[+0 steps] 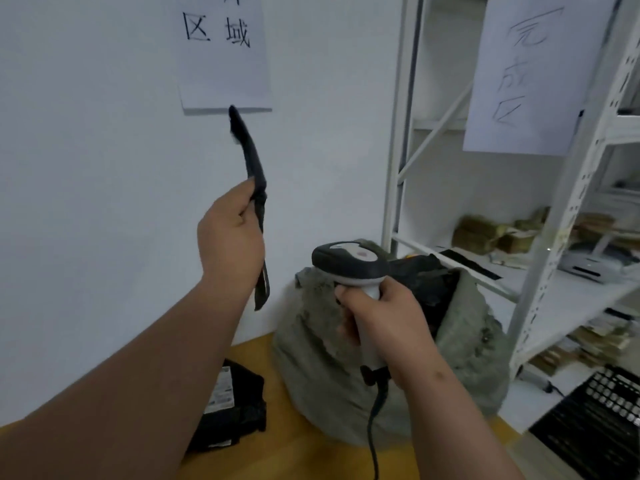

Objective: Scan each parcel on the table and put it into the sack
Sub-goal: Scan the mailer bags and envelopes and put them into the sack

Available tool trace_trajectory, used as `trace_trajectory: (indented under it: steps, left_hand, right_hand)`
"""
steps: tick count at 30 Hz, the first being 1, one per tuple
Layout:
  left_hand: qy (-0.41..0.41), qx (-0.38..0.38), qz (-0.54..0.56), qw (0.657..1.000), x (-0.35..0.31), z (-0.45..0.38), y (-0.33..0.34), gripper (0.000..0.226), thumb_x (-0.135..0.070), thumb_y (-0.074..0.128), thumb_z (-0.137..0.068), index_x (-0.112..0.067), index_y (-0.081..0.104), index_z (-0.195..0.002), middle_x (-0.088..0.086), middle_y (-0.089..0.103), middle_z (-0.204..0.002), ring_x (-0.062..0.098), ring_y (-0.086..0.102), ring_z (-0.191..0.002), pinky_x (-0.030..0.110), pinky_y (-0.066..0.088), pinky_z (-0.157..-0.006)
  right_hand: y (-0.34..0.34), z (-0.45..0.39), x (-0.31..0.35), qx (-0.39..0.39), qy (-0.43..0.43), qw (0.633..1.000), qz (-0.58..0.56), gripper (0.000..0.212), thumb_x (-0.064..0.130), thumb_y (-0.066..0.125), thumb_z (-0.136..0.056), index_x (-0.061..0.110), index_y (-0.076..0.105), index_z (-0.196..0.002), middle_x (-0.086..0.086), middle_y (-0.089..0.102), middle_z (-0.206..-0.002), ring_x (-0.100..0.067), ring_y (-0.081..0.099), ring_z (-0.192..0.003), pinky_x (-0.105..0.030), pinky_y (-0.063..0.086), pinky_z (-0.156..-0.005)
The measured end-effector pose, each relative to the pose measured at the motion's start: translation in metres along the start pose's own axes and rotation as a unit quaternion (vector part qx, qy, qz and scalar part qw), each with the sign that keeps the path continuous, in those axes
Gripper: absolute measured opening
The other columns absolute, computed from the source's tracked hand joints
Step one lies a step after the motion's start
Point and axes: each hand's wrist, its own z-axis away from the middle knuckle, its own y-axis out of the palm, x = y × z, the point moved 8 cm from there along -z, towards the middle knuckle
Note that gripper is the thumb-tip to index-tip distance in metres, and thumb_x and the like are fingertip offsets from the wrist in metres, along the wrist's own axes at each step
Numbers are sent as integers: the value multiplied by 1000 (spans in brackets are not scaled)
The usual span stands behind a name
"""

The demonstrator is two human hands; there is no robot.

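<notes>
head | left hand (pixel 230 233) pinches flat black parcel (pixel 252 174) edge-on, raised above-left of sack (pixel 460 341), likely for scanning | right hand (pixel 384 317) grips barcode scanner (pixel 349 263) before sack mouth | labelled parcel (pixel 232 407) left of sack

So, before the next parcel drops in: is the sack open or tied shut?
Open: the sack's mouth gapes upward, with dark parcels showing inside.

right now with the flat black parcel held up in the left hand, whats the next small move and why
Probably turn the flat black parcel so its face meets the scanner. The left hand holds it edge-on, no label showing, while the right hand grips the scanner over the sack.
</notes>
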Motion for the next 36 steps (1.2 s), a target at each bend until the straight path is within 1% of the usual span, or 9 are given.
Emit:
trace_trajectory:
  steps: [3, 6, 11, 17, 23, 26, 29, 34, 36]
  left_hand:
    - [102, 20, -5, 995, -57, -3, 66, 41, -2, 46, -95, -18, 64, -129, -12, 60, -123, -2, 53, -108, 2, 35, -95]
    - [196, 48, 12, 979, -103, 15, 125, 42, 0, 46, -90, -11, 64, -127, -10, 57, -121, -5, 47, -110, 2, 31, -100]
    - [128, 262, -54, 955, -82, 70, 216, 40, -8, 46, -96, -24, 65, -128, -2, 65, -128, 13, 57, -118, 18, 39, -103]
    - [28, 536, -316, 782, 4, 149, 264, 43, -14, 46, -98, -31, 56, -136, 1, 62, -132, 21, 58, -115, 27, 41, -102]
    - [-75, 512, -440, 734, 35, 140, 244, 52, -17, 45, -95, -47, 47, -137, 1, 56, -134, 26, 55, -117, 41, 49, -97]
    - [-107, 523, -499, 683, 56, 132, 229, 55, -22, 39, -98, -49, 32, -145, -3, 42, -149, 28, 40, -136, 55, 30, -113]
    - [-142, 564, -530, 617, 67, 138, 226, 59, -28, 30, -101, -41, 5, -153, -4, 12, -163, 28, 13, -149, 61, 7, -117]
    - [-43, 488, -425, 761, 41, 131, 247, 65, -49, 53, -92, -52, 19, -148, -7, 16, -159, 28, 17, -144, 54, 19, -113]
    - [-3, 531, -403, 745, 46, 139, 254, 57, -49, 56, -89, -56, 33, -141, -6, 31, -149, 28, 32, -135, 51, 30, -110]
  right_hand:
    - [-57, -8, 2, -50, -1, 999, -18, 14, 20, 72, -87, 11, 63, -86, -8, 67, -65, -22, 66, -56, -32, 53, -52]
    - [-109, -15, -3, -91, 8, 995, -41, 11, 20, 70, -90, 13, 63, -95, -6, 68, -67, -19, 68, -56, -34, 55, -54]
    - [-173, -29, -21, -153, 22, 987, -53, 16, 20, 70, -89, 12, 63, -101, -11, 68, -78, -23, 68, -61, -29, 54, -51]
    - [-204, -36, -52, -149, 46, 988, -15, 13, 26, 72, -87, 20, 66, -97, -10, 71, -73, -26, 71, -67, -40, 59, -64]
    - [-188, -41, -70, -82, 78, 994, -7, 13, 25, 70, -89, 17, 63, -97, -3, 67, -62, -14, 67, -50, -37, 58, -62]
    - [-181, -43, -71, -58, 82, 995, -23, 10, 20, 68, -91, 17, 62, -97, -7, 67, -69, -10, 64, -46, -32, 56, -56]
    - [-175, -47, -69, -50, 85, 994, -40, 8, 17, 68, -92, 15, 62, -96, -7, 64, -69, -11, 62, -45, -41, 60, -65]
    - [-162, -52, -68, -38, 73, 996, -27, 8, 19, 69, -91, 17, 63, -95, -7, 67, -69, -19, 67, -53, -29, 53, -50]
    - [-156, -53, -70, -39, 70, 996, -27, 9, 19, 70, -90, 16, 63, -94, -9, 68, -66, -24, 68, -56, -34, 54, -54]
